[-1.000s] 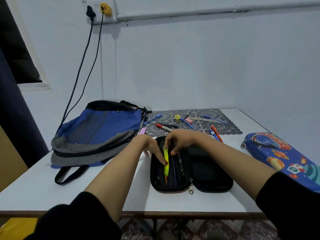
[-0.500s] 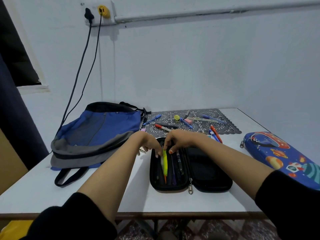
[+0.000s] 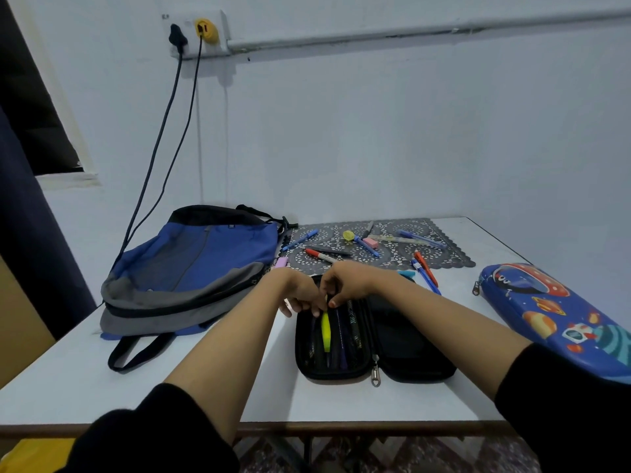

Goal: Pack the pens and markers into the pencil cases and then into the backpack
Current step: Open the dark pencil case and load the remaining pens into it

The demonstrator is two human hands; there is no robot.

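A black pencil case (image 3: 406,349) lies open on the white table, its left half holding several pens. A yellow-green pen (image 3: 326,331) lies among them. My left hand (image 3: 297,293) and my right hand (image 3: 345,281) meet at the pen's top end, fingertips pinching it at the case's far edge. More pens and markers, such as a red marker (image 3: 319,255) and a blue pen (image 3: 300,239), lie loose on a patterned mat (image 3: 444,250) behind. A blue and grey backpack (image 3: 194,268) lies at the left.
A blue space-print pencil case (image 3: 560,315) lies shut at the right edge of the table. Two cables (image 3: 164,131) hang from a wall socket down behind the backpack. A pink eraser (image 3: 370,243) sits on the mat. The table's front edge is near me.
Both hands have slid toward the far end of the case, along the yellow-green pen, which now lies deeper among the other pens.
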